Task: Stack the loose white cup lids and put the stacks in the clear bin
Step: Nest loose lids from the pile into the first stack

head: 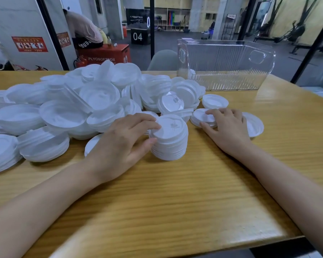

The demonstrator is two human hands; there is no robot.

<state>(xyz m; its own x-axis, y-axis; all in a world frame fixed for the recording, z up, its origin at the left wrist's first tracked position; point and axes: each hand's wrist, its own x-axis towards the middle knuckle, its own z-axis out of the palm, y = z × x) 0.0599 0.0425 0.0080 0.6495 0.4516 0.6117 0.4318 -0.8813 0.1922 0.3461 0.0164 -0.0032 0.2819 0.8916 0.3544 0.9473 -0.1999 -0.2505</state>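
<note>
A big heap of loose white cup lids covers the left and middle of the wooden table. In front of it stands a neat stack of lids; my left hand grips its left side, fingers on the top lid and thumb against the side. My right hand holds a low pile of lids lying flat on the table, fingers over its top and thumb at its near edge. The clear ribbed bin stands at the back right, with a single lid visible at its left end.
More single lids lie beside my right hand: one to its right, one behind it. The table's right edge runs close past the bin. A grey chair back stands behind the table. A person bends over a red box far left.
</note>
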